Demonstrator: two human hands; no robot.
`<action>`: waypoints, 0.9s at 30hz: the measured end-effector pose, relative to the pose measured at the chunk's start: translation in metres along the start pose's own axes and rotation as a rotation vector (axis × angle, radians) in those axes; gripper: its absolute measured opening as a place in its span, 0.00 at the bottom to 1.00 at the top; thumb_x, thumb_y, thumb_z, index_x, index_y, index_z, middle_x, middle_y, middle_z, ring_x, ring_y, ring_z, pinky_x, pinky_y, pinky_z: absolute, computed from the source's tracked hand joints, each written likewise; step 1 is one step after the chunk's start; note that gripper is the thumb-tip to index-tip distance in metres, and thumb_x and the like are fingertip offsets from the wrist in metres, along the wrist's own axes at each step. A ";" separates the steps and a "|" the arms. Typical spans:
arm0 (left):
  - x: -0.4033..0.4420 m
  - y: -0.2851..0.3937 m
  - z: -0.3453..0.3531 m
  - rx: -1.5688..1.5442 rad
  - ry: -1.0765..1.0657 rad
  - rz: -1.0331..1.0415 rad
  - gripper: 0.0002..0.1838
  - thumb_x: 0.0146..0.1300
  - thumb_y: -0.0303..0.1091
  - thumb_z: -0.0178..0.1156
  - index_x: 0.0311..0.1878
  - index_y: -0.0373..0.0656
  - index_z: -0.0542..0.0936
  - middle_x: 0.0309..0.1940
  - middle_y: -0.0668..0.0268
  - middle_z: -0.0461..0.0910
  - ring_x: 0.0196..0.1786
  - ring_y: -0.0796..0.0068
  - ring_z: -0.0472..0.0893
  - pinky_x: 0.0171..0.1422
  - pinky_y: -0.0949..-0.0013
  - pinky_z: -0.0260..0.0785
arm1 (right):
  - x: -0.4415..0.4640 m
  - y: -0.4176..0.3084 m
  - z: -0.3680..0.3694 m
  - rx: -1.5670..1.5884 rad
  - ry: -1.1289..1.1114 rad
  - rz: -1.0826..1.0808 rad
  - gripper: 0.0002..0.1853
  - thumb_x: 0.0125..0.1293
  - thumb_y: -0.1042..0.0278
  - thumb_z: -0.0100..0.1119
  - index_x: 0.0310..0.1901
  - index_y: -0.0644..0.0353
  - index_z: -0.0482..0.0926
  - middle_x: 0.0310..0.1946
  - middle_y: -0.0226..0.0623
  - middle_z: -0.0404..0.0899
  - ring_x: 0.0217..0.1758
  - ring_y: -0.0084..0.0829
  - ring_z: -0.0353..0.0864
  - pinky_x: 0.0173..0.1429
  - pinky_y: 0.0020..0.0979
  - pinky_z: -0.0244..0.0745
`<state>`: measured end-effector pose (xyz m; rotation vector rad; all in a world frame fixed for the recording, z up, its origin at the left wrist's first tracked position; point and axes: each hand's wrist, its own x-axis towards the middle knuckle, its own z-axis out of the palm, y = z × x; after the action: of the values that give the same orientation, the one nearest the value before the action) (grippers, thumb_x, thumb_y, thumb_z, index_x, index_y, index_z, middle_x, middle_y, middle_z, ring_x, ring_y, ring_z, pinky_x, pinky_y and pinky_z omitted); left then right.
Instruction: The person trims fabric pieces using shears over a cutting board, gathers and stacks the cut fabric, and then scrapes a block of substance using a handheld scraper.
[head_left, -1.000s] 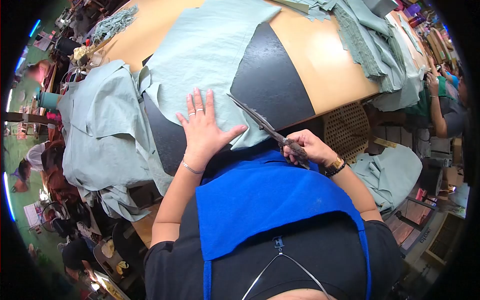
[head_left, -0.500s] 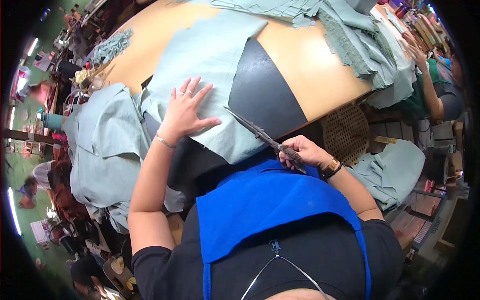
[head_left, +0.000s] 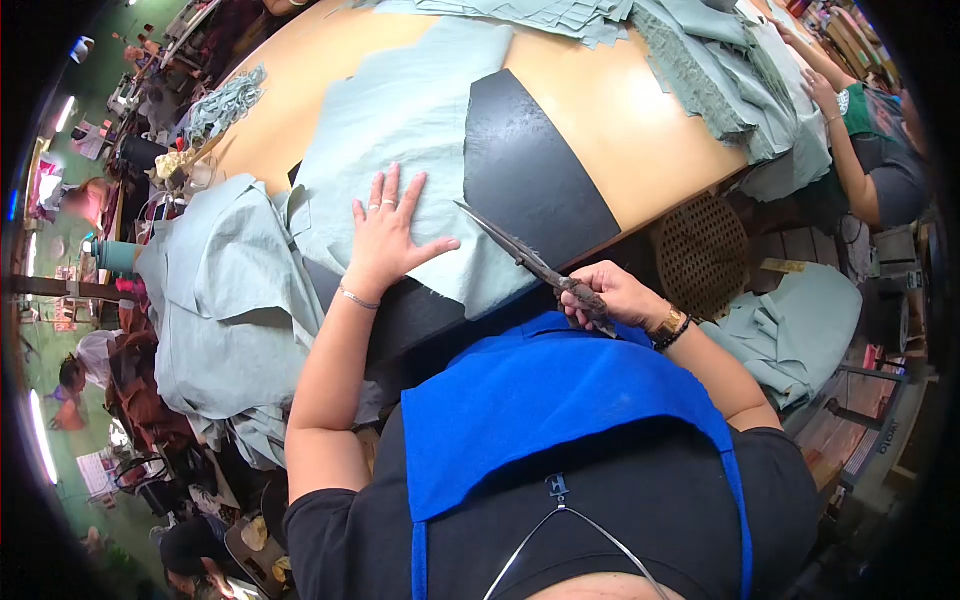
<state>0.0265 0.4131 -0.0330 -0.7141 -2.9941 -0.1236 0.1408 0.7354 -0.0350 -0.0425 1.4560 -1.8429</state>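
My left hand (head_left: 388, 238) lies flat, fingers spread, on a pale green fabric piece (head_left: 400, 110) that drapes over the table's near edge. Under the fabric is a black mat (head_left: 530, 150), bare on its right side. In my right hand (head_left: 612, 296) is a pair of long dark scissors (head_left: 515, 248), with wrapped handles. Their blades look closed and point up and left, the tip close to the fabric's right edge. Whether the tip touches the cloth I cannot tell.
Green fabric (head_left: 230, 290) hangs in a heap at the left. Stacked fabric pieces (head_left: 700, 80) cover the far right of the wooden table (head_left: 600, 120). A woven stool (head_left: 700, 250) and more cloth (head_left: 790, 335) are at the right. Another person's arm (head_left: 848, 165) reaches in there.
My left hand and the fabric have shifted slightly right in view, the fabric's right edge now more upright. The scissors stay in my right hand. The other person's arms have moved over the stack.
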 end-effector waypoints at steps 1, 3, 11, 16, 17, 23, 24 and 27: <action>-0.001 0.003 0.001 0.000 0.006 -0.014 0.58 0.44 0.80 0.57 0.75 0.56 0.57 0.75 0.48 0.49 0.77 0.44 0.48 0.69 0.26 0.43 | 0.002 0.002 -0.002 0.000 -0.009 -0.003 0.12 0.64 0.60 0.65 0.35 0.62 0.81 0.26 0.31 0.79 0.25 0.18 0.77 0.28 0.20 0.74; -0.004 0.010 0.002 0.000 0.019 -0.042 0.58 0.44 0.80 0.57 0.75 0.56 0.57 0.75 0.48 0.49 0.77 0.43 0.48 0.68 0.26 0.43 | 0.005 -0.002 0.000 0.003 -0.006 0.004 0.12 0.64 0.60 0.64 0.35 0.62 0.80 0.26 0.31 0.79 0.25 0.18 0.77 0.28 0.20 0.73; -0.010 0.026 0.000 -0.017 0.009 -0.131 0.58 0.46 0.79 0.56 0.75 0.53 0.56 0.75 0.46 0.47 0.77 0.43 0.46 0.68 0.25 0.40 | -0.001 0.001 0.000 -0.013 0.028 -0.027 0.12 0.66 0.60 0.63 0.34 0.62 0.80 0.26 0.30 0.79 0.25 0.17 0.77 0.29 0.20 0.75; -0.013 0.043 0.000 -0.003 -0.014 -0.191 0.56 0.48 0.76 0.58 0.76 0.55 0.54 0.76 0.49 0.45 0.78 0.45 0.44 0.69 0.25 0.40 | 0.000 -0.003 0.000 0.011 0.029 -0.007 0.12 0.66 0.61 0.62 0.34 0.62 0.80 0.25 0.29 0.79 0.25 0.17 0.77 0.29 0.20 0.75; -0.014 0.045 0.001 0.000 -0.018 -0.191 0.56 0.49 0.76 0.57 0.76 0.55 0.53 0.76 0.48 0.44 0.78 0.45 0.44 0.69 0.25 0.40 | 0.003 -0.004 0.001 0.027 0.041 0.004 0.11 0.66 0.61 0.62 0.33 0.62 0.80 0.25 0.29 0.79 0.24 0.16 0.77 0.28 0.20 0.75; -0.016 0.058 -0.005 -0.012 -0.068 -0.268 0.54 0.52 0.75 0.56 0.76 0.53 0.54 0.76 0.45 0.45 0.77 0.43 0.46 0.69 0.26 0.42 | -0.002 0.000 0.000 0.032 0.040 -0.009 0.10 0.66 0.62 0.62 0.35 0.62 0.80 0.25 0.29 0.79 0.24 0.16 0.77 0.28 0.20 0.74; -0.016 0.060 -0.005 -0.020 -0.082 -0.287 0.53 0.53 0.74 0.56 0.76 0.53 0.55 0.75 0.45 0.46 0.77 0.43 0.47 0.69 0.26 0.43 | -0.003 0.002 -0.001 0.033 0.038 -0.019 0.10 0.66 0.62 0.62 0.35 0.62 0.81 0.25 0.29 0.79 0.24 0.16 0.77 0.29 0.20 0.75; 0.000 0.029 -0.001 -0.361 -0.122 -0.271 0.52 0.51 0.76 0.54 0.72 0.50 0.62 0.74 0.44 0.51 0.75 0.42 0.52 0.69 0.27 0.45 | -0.007 0.003 -0.002 0.049 0.054 -0.016 0.10 0.65 0.63 0.63 0.37 0.62 0.81 0.26 0.30 0.80 0.24 0.17 0.78 0.29 0.20 0.75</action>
<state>0.0399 0.4387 -0.0304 -0.3391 -3.2066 -0.6696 0.1460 0.7408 -0.0351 0.0199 1.4507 -1.9045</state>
